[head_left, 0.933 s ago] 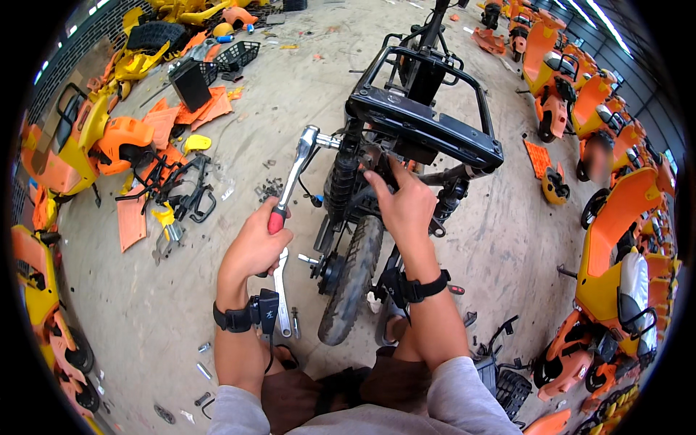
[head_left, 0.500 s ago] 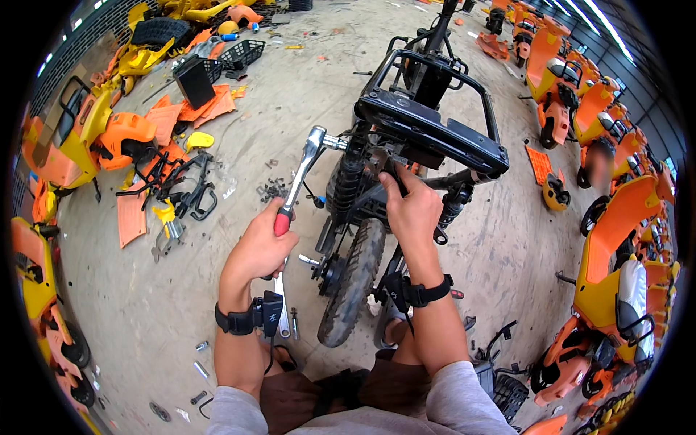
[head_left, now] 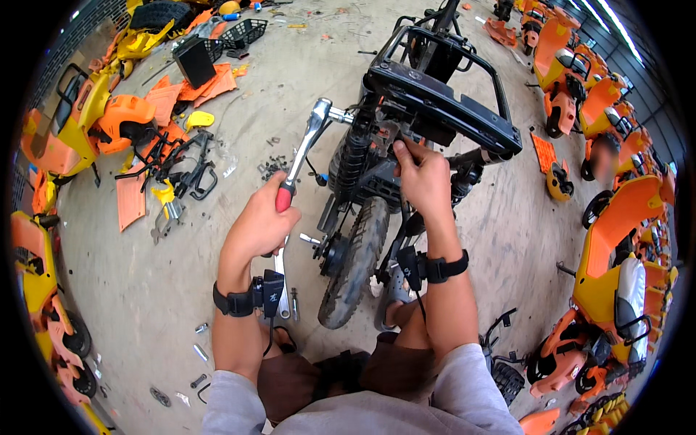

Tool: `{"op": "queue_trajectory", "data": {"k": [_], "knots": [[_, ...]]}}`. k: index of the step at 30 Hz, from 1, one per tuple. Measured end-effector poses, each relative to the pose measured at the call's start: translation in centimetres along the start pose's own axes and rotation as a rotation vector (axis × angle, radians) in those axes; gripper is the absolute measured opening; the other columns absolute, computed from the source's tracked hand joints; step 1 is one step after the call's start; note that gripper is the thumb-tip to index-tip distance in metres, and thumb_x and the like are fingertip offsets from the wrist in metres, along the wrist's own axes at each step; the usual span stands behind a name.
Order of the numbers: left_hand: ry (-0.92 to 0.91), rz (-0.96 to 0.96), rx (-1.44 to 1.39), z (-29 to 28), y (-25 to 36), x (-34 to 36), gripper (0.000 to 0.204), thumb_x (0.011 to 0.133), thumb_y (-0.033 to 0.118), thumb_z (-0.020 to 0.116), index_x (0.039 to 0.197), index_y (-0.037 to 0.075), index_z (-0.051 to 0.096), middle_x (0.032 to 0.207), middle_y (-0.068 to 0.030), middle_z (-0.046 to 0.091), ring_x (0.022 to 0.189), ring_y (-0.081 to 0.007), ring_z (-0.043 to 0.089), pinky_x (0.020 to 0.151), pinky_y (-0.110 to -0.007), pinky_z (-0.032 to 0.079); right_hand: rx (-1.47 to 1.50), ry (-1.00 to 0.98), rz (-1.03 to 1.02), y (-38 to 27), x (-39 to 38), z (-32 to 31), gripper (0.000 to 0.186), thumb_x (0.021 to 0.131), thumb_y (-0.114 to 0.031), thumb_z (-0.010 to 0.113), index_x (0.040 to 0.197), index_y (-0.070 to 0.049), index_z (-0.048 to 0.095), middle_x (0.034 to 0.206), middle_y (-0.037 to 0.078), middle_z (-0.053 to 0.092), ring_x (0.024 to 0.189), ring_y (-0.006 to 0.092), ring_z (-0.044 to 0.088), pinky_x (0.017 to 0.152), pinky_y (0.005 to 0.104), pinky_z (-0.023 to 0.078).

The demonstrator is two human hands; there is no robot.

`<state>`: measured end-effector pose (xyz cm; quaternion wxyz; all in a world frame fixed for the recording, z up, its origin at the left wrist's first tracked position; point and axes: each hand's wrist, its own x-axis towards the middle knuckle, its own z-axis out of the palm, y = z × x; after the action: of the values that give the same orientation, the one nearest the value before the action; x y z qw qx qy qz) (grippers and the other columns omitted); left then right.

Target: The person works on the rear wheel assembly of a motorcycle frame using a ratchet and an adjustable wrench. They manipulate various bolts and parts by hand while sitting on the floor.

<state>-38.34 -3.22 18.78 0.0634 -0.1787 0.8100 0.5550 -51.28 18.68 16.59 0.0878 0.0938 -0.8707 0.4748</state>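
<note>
My left hand (head_left: 264,225) is closed around the red grip of a chrome ratchet wrench (head_left: 304,141), whose socket end meets the left side of a stripped black scooter frame (head_left: 451,109), by a coil-spring shock (head_left: 355,148). My right hand (head_left: 424,181) has its fingers curled in under the rear rack among metal parts; what they grip is hidden. The treaded rear tyre (head_left: 348,268) stands between my hands. A long chrome spanner (head_left: 283,290) lies on the floor below my left hand.
Loose orange panels (head_left: 130,203), black tubing (head_left: 196,174) and crates (head_left: 243,35) lie to the left. Orange and yellow scooters (head_left: 609,239) line the right, others stand at the left edge. Sockets (head_left: 200,351), small bolts and a yellow helmet (head_left: 560,185) are on the floor.
The frame, ratchet head and both hands have shifted up and slightly right in the picture, with the ratchet still in my left hand. My right hand remains in among the parts.
</note>
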Motion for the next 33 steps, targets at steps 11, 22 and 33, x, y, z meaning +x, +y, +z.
{"op": "queue_trajectory", "data": {"k": [11, 22, 33], "knots": [[-0.025, 0.073, 0.072, -0.9, -0.5, 0.7, 0.055, 0.077, 0.002, 0.05, 0.13, -0.003, 0.039, 0.06, -0.0056, 0.049, 0.038, -0.0145, 0.047, 0.035, -0.03, 0.038, 0.843, -0.657, 0.776, 1.1, 2.1, -2.1, 0.019, 0.094, -0.032, 0.058, 0.094, -0.018, 0.046, 0.068, 0.0, 0.049, 0.048, 0.0053, 0.033, 0.039, 0.0199, 0.025], [-0.05, 0.082, 0.085, -1.6, 0.5, 0.1, 0.062, 0.076, 0.003, 0.052, 0.135, -0.006, 0.036, 0.064, -0.008, 0.052, 0.04, -0.0158, 0.049, 0.037, -0.031, 0.04, 0.057, -0.267, -0.114, 0.2, -1.3, -0.6, 0.041, 0.092, -0.029, 0.058, 0.116, 0.004, 0.055, 0.092, 0.022, 0.065, 0.087, 0.0363, 0.063, 0.08, 0.0409, 0.048], [-0.079, 0.096, 0.091, -1.9, 0.3, -0.3, 0.046, 0.076, 0.003, 0.049, 0.121, -0.007, 0.043, 0.064, -0.0147, 0.057, 0.044, -0.0225, 0.056, 0.04, -0.035, 0.045, -0.633, -0.086, -0.452, -0.3, -1.4, -0.5, 0.04, 0.095, -0.03, 0.051, 0.119, 0.003, 0.054, 0.071, 0.028, 0.061, 0.064, 0.0444, 0.06, 0.052, 0.049, 0.048]]}}
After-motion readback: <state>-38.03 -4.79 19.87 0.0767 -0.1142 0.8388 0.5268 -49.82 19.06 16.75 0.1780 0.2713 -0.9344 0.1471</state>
